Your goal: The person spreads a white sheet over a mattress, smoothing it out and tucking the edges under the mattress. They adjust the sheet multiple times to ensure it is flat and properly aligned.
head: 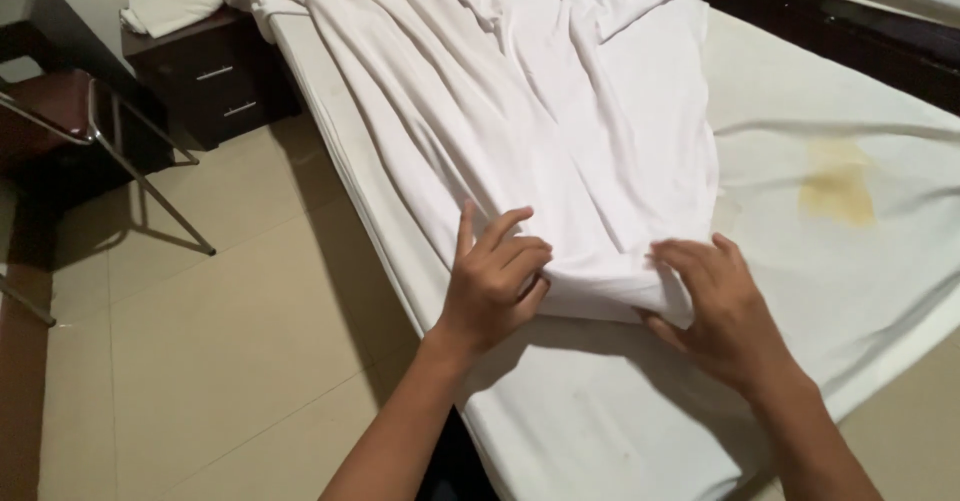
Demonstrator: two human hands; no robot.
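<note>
A long white sheet (pixel 520 111) lies crumpled lengthwise on a bed's mattress (pixel 860 111), its near edge folded over just in front of me. My left hand (pixel 492 283) grips that near edge at its left part, fingers curled over the fabric. At the right corner of the same edge my right hand (pixel 712 306) pinches the cloth, fingers bent and thumb under it. Both forearms reach in from the bottom of the view.
The mattress cover bears a yellow stain (pixel 835 189) at the right. A dark nightstand (pixel 205 76) with a folded white towel (pixel 172 3) stands at the back left, a metal-legged chair (pixel 90 121) beside it. Beige tiled floor (pixel 200 341) runs along the bed's left side.
</note>
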